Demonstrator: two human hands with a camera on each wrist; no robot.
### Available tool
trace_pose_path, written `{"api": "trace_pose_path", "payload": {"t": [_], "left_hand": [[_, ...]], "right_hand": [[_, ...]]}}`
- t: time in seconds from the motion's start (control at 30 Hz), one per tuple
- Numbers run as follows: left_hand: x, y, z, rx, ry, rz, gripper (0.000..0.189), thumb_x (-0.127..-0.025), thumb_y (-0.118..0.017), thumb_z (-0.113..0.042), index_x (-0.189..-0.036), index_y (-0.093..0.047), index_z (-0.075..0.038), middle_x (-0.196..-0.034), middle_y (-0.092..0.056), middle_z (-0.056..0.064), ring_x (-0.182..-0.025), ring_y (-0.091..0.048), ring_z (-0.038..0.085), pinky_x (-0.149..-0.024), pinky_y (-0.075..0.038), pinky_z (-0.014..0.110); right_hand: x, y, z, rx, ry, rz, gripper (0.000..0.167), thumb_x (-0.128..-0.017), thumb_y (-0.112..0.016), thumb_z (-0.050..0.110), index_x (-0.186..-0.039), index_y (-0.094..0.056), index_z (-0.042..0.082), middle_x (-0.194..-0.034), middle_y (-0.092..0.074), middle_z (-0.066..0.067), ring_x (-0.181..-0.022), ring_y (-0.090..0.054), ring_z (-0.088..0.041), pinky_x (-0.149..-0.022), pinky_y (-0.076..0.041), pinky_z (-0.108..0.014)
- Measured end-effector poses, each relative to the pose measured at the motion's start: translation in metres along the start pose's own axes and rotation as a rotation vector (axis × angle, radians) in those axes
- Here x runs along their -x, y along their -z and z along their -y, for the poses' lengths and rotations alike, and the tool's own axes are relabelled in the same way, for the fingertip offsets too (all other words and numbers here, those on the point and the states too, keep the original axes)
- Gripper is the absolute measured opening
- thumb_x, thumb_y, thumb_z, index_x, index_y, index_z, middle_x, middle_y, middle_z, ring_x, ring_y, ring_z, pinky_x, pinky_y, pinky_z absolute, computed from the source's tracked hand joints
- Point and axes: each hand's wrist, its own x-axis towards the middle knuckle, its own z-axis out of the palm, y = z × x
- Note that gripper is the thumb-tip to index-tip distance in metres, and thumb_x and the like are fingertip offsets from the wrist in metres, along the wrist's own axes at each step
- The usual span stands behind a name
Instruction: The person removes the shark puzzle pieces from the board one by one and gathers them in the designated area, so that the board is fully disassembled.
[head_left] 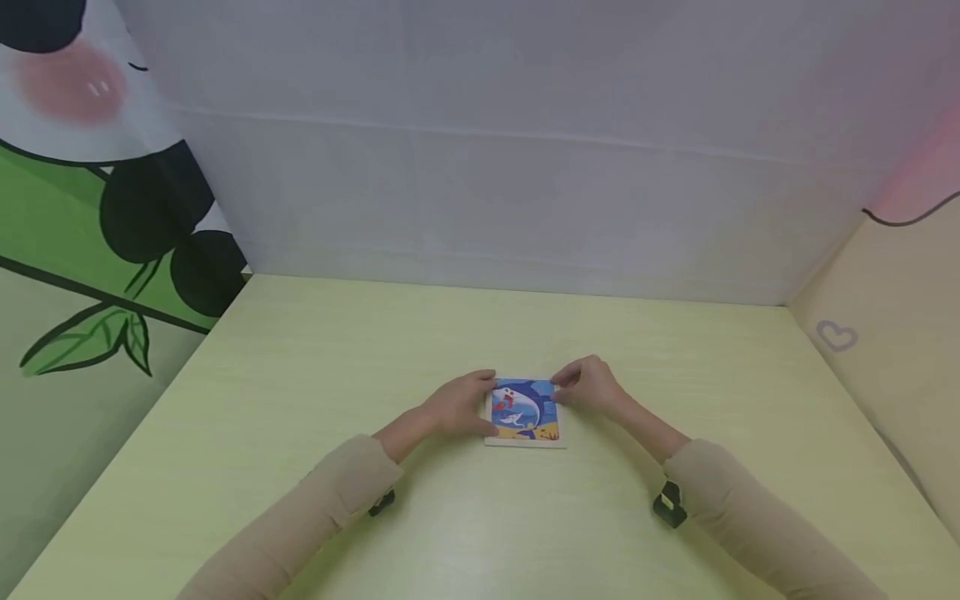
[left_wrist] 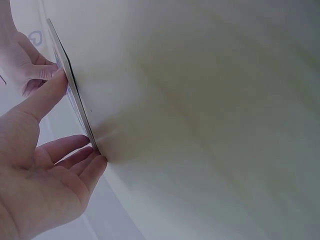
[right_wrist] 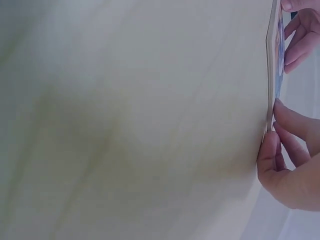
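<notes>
A small square picture board (head_left: 525,410) lies on the table, with a blue and white sea animal printed over a yellow seabed and a pale rim around it. My left hand (head_left: 459,406) grips its left side, thumb at the near corner and fingers at the far one. In the left wrist view the board (left_wrist: 75,95) appears edge-on between thumb and fingers of the left hand (left_wrist: 45,170). At the far right corner, my right hand (head_left: 590,385) pinches the board with thumb and fingers. The right wrist view shows the right thumb (right_wrist: 295,122) against the picture side.
The pale yellow-green table (head_left: 420,533) stretches out on all sides of the board. Behind it rises a grey-white sheet (head_left: 525,208). Painted walls flank the table, with a leaf drawing (head_left: 82,337) on the left and a heart (head_left: 836,335) on the right.
</notes>
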Motion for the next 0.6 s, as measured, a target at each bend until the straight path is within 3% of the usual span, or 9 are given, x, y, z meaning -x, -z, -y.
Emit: {"api": "trace_pose_path", "payload": {"t": [0.33, 0.6], "left_hand": [[0.0016, -0.0007, -0.0036, 0.007, 0.002, 0.014, 0.073, -0.073, -0.076, -0.027, -0.131, -0.043, 0.003, -0.142, -0.034, 0.016, -0.130, -0.032, 0.030, -0.108, -0.027, 0.039], [0.0022, -0.0019, -0.0042, 0.006, 0.013, 0.021, 0.074, -0.074, -0.075, -0.027, -0.132, -0.043, 0.003, -0.143, -0.034, 0.014, -0.131, -0.031, 0.029, -0.108, -0.027, 0.037]], "right_hand": [[0.0025, 0.0029, -0.0015, -0.030, -0.006, 0.013, 0.027, -0.069, -0.077, 0.007, -0.092, -0.065, 0.000, -0.084, -0.061, -0.007, -0.077, -0.054, -0.018, -0.068, -0.048, -0.026], [0.0041, 0.0029, -0.0027, -0.030, 0.012, 0.027, 0.026, -0.069, -0.077, 0.009, -0.090, -0.064, 0.001, -0.082, -0.061, -0.007, -0.075, -0.053, -0.018, -0.065, -0.046, -0.024]]}}
